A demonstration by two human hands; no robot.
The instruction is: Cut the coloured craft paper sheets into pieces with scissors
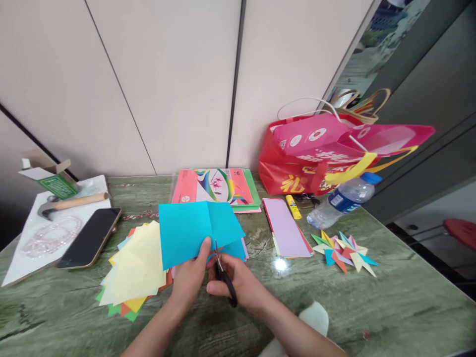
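Note:
A blue sheet of paper (185, 229) with a crease down its middle is held up over the table. My left hand (191, 275) pinches its lower edge, thumb on top. My right hand (238, 280) grips black-handled scissors (228, 285), whose blades meet the paper at the crease, close to my left thumb. Another piece of blue paper (236, 249) shows beneath the right half. Left of my hands lies a fanned stack of square coloured papers (139, 267), pale yellow on top. To the right sits a pile of paper strips (284, 228) with lilac uppermost.
At the back lies a pack of coloured paper (241, 186). Rightward are a yellow glue stick (293, 207), folded paper stars (345, 251), a tilted plastic bottle (344, 201) and a red bag (282, 168). Leftward are a phone (91, 238), a hammer-like tool (80, 201) and a green box (59, 186).

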